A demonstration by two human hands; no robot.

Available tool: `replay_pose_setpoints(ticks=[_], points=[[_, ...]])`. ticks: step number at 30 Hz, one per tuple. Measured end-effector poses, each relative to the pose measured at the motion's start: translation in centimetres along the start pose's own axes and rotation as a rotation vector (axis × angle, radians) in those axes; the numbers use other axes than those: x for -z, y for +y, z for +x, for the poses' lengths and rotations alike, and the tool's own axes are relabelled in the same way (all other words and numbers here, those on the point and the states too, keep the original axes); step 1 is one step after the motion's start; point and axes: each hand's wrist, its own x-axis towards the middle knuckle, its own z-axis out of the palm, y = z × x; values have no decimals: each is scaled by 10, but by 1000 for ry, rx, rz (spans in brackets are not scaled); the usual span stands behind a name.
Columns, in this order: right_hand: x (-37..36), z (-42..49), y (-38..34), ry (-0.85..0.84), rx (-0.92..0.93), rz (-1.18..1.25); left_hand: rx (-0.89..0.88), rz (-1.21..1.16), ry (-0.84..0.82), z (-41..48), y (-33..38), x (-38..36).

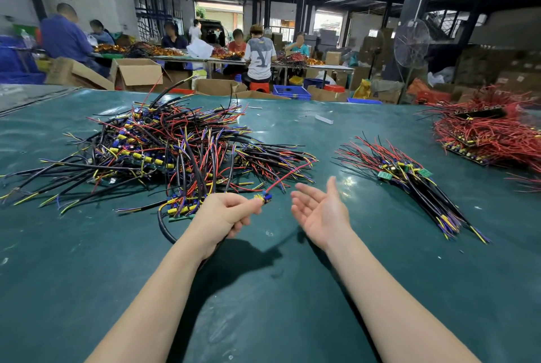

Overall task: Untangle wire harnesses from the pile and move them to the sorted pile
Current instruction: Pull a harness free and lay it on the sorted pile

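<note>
Sprawling over the left half of the green table cover (263, 289), the tangled pile (164, 146) is the largest item: black, red, yellow and purple leads interlocked with small component boards; judged light, limp and quick to snag, so a pull on a loose lead would likely drag its neighbours; a board end looks the sounder hold, though its soldered joints are judged fragile; the sorted pile (409, 181) lies to the right, well apart, its leads roughly parallel; one harness (265, 198) is held up at the tangled pile's near right edge; the left hand (225, 216) pinches its small board end, and its red lead runs back to the pile; the right hand (319, 207) is spread, palm up, holding nothing, just beside; containers stand beyond the far edge: an open cardboard box (137, 73) and a blue crate (291, 92); their contents cannot be told.
</note>
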Motion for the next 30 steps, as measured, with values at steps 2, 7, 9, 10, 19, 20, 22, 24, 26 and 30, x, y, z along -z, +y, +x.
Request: replay_pose_setpoints(ticks=[2, 7, 9, 10, 19, 20, 22, 24, 26, 30], points=[[-12, -8, 11, -92, -26, -127, -14, -16, 59, 2, -2, -1], [-27, -18, 28, -109, 73, -373, -71, 133, 56, 1, -7, -10], [-25, -19, 27, -52, 33, -344, -97, 184, 46, 0, -8, -13], [-25, -19, 25, -35, 6, -312, -101, 184, 38, 0, -9, -12], [-25, -16, 21, 20, -51, -120, 47, 116, -55, 0, -7, -9], [-25, -15, 21, 31, -42, -133, 53, 135, -57, 0, -7, -10], [-24, -12, 21, 62, -30, -147, 50, 186, -64, -1, -7, -12], [-21, -7, 20, 102, -22, -118, 33, 252, -83, -3, -7, -15], [-18, -2, 17, 157, -6, -99, 15, 295, -111, -4, -6, -17], [-7, 8, 4, 245, 30, -3, 29, 299, -197, -6, -3, -15]])
